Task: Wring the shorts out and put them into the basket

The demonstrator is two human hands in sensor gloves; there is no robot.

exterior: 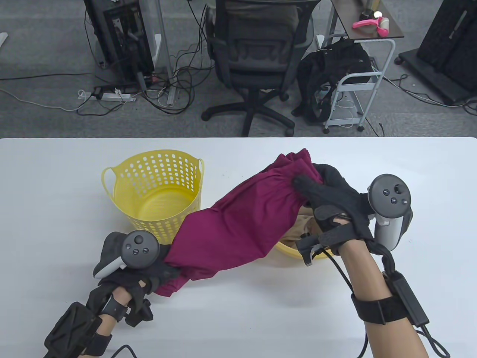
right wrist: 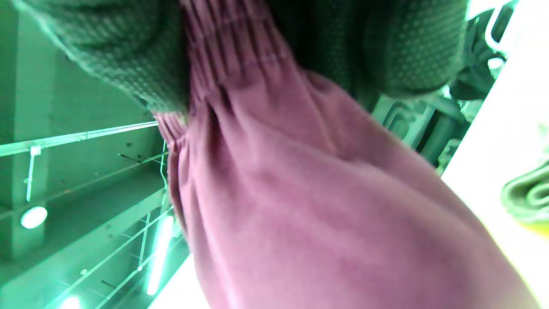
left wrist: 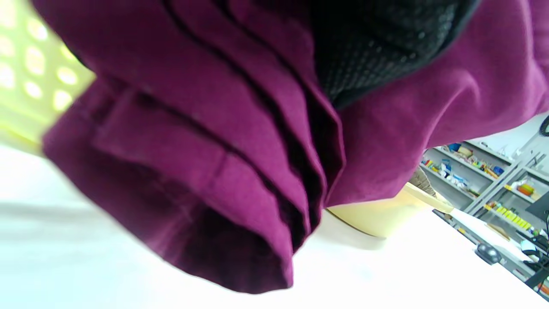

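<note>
My right hand [exterior: 335,201] has its fingers [exterior: 307,185] curled over the gathered waistband end of the magenta shorts [exterior: 238,223], bunching the cloth tight; in the right wrist view the gloved fingers [right wrist: 128,56] close on the pleated elastic from both sides. My left hand [exterior: 149,268] grips the other end, the leg hems, low and near the table's front; its fingers are mostly hidden under the cloth and the tracker [exterior: 136,248] in the table view, but the left wrist view shows a gloved finger [left wrist: 369,51] pressed into the folded fabric, so that hand is clamped on the shorts too.

Between my two hands the shorts stretch in a slanted band, high at the right, low at the left, held above the white table [exterior: 238,320]. I cannot tell whether the lowest hem touches the tabletop.

The yellow perforated basket [exterior: 156,194] stands upright just behind the left half of the shorts, its near wall partly covered by the cloth. Under the right half sits a yellow basin [exterior: 288,251] with something tan inside it, mostly hidden by the shorts and my right wrist.

Beyond the table's far edge are an office chair [exterior: 257,56], a computer tower [exterior: 119,37] with cables on the floor, and a small white side table [exterior: 372,33].
</note>
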